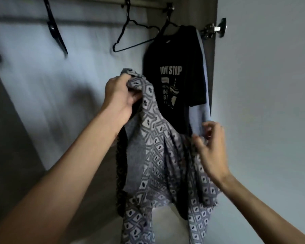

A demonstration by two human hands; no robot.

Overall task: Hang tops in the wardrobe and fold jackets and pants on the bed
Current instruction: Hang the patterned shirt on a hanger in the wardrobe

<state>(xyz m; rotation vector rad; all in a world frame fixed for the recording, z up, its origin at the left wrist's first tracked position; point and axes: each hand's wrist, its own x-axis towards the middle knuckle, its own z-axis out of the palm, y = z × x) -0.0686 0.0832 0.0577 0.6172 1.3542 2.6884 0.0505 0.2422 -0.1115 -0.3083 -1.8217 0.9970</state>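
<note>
The grey diamond-patterned shirt (157, 138) hides the lower left of the black printed T-shirt (183, 59) and runs off the bottom edge. Its cloth swallows the tips of my left fingers (123, 79); my right fingers (209, 130), below the T-shirt, are blurred.

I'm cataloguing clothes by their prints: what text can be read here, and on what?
"NOW STOP" (first word uncertain): chest print on the black T-shirt.
Smaller lines below it: too blurred to read.
The patterned shirt bears no text, and nothing else does either.
</note>
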